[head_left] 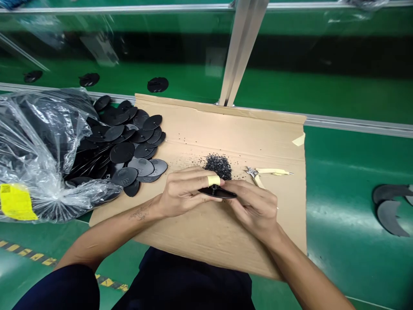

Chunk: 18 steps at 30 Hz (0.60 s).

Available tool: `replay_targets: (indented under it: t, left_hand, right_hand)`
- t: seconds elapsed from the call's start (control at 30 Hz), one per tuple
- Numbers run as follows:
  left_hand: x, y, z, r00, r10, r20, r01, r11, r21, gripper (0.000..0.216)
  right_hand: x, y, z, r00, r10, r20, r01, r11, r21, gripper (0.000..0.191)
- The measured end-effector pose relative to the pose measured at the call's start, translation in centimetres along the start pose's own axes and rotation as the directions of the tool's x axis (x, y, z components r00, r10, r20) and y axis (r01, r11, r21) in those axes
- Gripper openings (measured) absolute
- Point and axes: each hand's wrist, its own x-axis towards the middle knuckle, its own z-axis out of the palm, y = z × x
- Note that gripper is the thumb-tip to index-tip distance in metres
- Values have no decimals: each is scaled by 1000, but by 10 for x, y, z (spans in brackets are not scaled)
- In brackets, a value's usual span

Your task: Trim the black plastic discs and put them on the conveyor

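Fingers of both hands, left (183, 191) and right (253, 206), pinch a black disc (217, 192) edge-on above cardboard (200, 232), beside trimmed scraps (218, 165) and cutters (258, 175).

Left hand (183, 191) and right hand (253, 206) meet at centre, fingers curled in a pinching grip, seemingly closed.

Clear bag (35, 146) w/ yellow label (16, 201), cutters (258, 174), shavings pile (218, 165), cardboard sheet (206, 232)
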Motion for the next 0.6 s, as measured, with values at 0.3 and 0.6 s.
replay_targets:
  t: [0.3,0.6]
  left_hand:
    - [1,1,-2,1000,-13,15,13,1000,-3,25]
    - [2,0,-1,998,-59,28,60,998,-32,23]
  right_hand:
    - [2,-2,1,998,55,-13,-55,997,61,29]
    - [7,-1,3,996,94,-15,-91,986,142,24]
